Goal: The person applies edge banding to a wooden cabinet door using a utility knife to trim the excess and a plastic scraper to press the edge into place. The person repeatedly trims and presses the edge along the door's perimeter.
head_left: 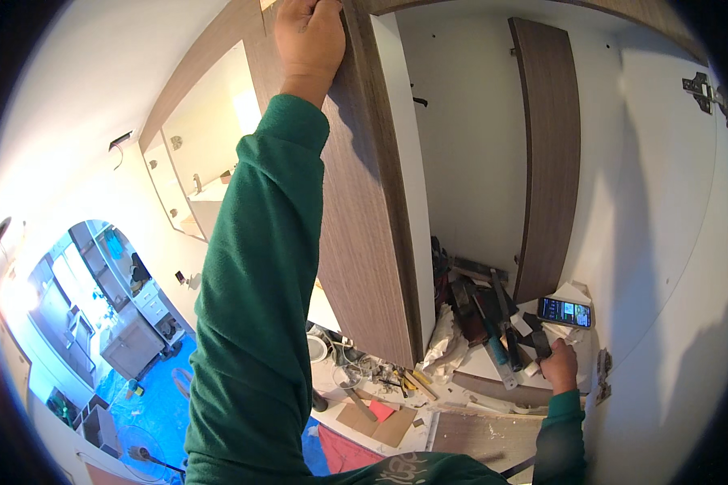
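Observation:
My left hand is raised high against the brown wood-grain cabinet panel. Its fingers are curled, and the upper edge of the picture cuts off their tips, so what they hold is hidden. Low on the right, my right hand is closed around a dark, flat-ended object whose kind I cannot make out. Around that hand, a pile of tools lies at the bottom of the open cabinet, among them a teal-handled tool. A lit phone rests on white scraps just beyond the hand.
A loose brown board stands upright inside the cabinet. Hinges are fixed to the white wall at right. Below, a cluttered worktop holds cardboard, a red piece and wood strips. Blue sheeting covers the floor at left.

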Available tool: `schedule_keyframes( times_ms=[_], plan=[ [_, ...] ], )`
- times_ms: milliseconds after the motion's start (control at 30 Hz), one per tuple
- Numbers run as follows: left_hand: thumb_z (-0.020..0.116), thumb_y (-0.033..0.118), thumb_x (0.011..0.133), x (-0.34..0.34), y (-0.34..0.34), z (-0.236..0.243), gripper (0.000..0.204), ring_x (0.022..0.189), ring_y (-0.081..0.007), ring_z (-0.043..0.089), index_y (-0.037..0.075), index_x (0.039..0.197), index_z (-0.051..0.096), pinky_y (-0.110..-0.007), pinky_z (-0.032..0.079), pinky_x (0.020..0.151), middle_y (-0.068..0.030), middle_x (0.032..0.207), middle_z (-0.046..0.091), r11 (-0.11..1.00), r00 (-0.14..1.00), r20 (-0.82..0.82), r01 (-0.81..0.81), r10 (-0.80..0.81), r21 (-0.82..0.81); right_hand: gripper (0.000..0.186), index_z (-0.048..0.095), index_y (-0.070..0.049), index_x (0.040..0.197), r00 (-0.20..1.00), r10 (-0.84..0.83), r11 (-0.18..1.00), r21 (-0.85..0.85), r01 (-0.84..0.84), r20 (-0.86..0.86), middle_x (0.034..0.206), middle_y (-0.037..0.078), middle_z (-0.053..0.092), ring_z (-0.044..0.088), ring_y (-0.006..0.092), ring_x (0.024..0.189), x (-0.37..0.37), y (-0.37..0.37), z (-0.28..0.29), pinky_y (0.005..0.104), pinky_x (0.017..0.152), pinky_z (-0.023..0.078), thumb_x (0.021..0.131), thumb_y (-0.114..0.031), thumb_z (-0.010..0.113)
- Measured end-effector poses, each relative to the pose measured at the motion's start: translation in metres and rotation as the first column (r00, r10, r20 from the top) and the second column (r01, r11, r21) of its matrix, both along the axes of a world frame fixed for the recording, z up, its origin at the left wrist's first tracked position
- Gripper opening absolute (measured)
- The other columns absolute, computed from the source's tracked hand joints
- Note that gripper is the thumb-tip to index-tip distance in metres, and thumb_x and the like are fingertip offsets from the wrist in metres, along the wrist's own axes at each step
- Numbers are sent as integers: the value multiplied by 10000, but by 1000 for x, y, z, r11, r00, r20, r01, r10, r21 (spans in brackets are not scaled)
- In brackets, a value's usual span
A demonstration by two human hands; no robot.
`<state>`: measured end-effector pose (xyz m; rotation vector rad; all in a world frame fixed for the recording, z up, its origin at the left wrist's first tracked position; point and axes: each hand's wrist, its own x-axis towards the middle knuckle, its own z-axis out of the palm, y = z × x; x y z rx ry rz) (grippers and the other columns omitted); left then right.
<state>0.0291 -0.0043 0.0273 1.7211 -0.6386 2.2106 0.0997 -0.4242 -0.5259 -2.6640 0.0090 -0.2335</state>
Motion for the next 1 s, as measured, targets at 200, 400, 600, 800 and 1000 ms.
schedule_keyframes(
  times_ms=[200, 400, 600, 800, 1000],
  plan=[
    [606, 36, 851, -9, -10, -5, 125, 936, -281, 639, -27, 917, 691, -363, 511, 864, -150, 978, 676, 998, 999, -25, 39, -40, -39, 518, 622, -7, 1091, 998, 12, 999, 41, -10, -55, 1068, 230, 660, 641, 425, 1057, 0, 1, 4, 505, 913, 537, 705, -220, 894],
    [696, 100, 861, -1, 4, -4, 153, 880, -177, 670, 63, 986, 778, -294, 515, 841, -54, 931, 710, 984, 984, -31, 172, -174, -54, 487, 644, 41, 1032, 992, 16, 998, 69, -8, -128, 1045, 270, 701, 673, 437, 1035, 18, -5, 3, 503, 887, 541, 686, -202, 887],
    [692, 88, 855, -7, -3, -9, 169, 913, -169, 667, 49, 995, 778, -289, 512, 874, -56, 968, 708, 997, 997, 17, 79, -80, 17, 454, 661, 47, 996, 991, 28, 989, 148, -9, -129, 1033, 278, 708, 681, 443, 1026, 25, -10, 2, 495, 871, 540, 661, -169, 881],
    [660, 87, 859, -9, -12, -11, 168, 940, -227, 670, 22, 983, 754, -322, 515, 883, -110, 992, 719, 974, 975, -99, 186, -200, -131, 427, 623, 28, 907, 998, 28, 972, 233, -14, -56, 886, 224, 691, 685, 398, 852, 37, -18, -27, 466, 748, 531, 607, -120, 887],
    [717, 151, 863, -7, -2, -12, 245, 1023, -237, 690, 33, 1073, 757, -328, 514, 934, -132, 1083, 741, 993, 996, -69, 39, -47, -109, 323, 624, 27, 1028, 996, 90, 969, 231, -89, 8, 981, 280, 697, 680, 467, 965, 35, -21, -26, 515, 822, 537, 799, -159, 757]
  ],
)
